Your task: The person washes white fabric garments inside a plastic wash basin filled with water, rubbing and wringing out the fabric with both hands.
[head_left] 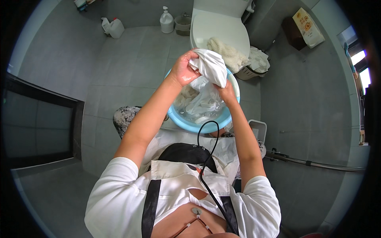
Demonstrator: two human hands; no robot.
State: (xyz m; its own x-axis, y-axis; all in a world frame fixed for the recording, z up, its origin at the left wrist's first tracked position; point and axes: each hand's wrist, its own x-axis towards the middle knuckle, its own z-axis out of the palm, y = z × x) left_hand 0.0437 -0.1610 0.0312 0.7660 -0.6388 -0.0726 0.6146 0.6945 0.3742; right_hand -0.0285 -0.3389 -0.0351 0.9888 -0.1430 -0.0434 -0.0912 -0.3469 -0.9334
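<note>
A wet white cloth [213,65] is stretched between my two hands above a light blue basin [186,126]. My left hand [184,68] is wet and grips the cloth's upper left end between thumb and fingers. Lower on the right, my right hand [226,92] is closed on the other end, its fingers partly hidden by the fabric. Inside the basin, more white laundry [200,101] lies soaking in water, some of it looking sheer and some beige.
Beyond the basin stands a white toilet [216,27] with a cream fluffy towel [226,53] on it. A laundry basket [250,73] is beside it. At the back are a pump bottle [166,22], a small bucket [183,25] and a white jug [116,28]. A black cable [209,152] hangs before my chest.
</note>
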